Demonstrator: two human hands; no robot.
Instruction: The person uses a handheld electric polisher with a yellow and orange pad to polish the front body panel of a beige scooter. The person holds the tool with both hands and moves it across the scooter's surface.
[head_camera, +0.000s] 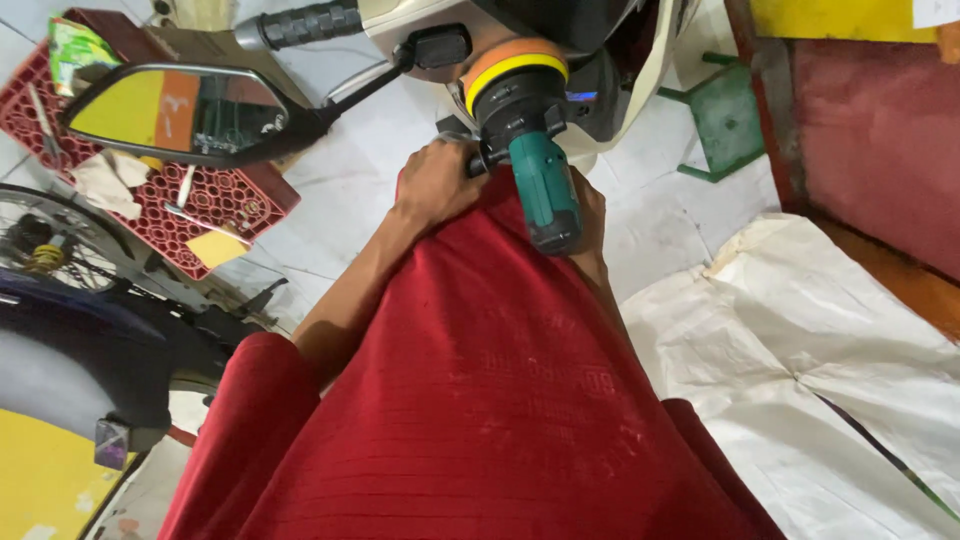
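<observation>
A polishing machine (535, 150) with a green and black body and an orange-yellow foam pad presses against the cream body panel of a scooter (620, 90). My left hand (435, 180) grips the short black side handle of the machine. My right hand (590, 225) wraps the green rear grip from behind, mostly hidden by the tool. My red shirt fills the lower middle of the view and hides my right forearm.
The scooter's mirror (185, 112) and handlebar grip (300, 25) jut out at upper left. A red plastic crate (160, 215) holds rags and tools. A green stool (730, 125) stands upper right, a white sack (820, 350) lies on the floor, and a wheel (45, 250) sits at left.
</observation>
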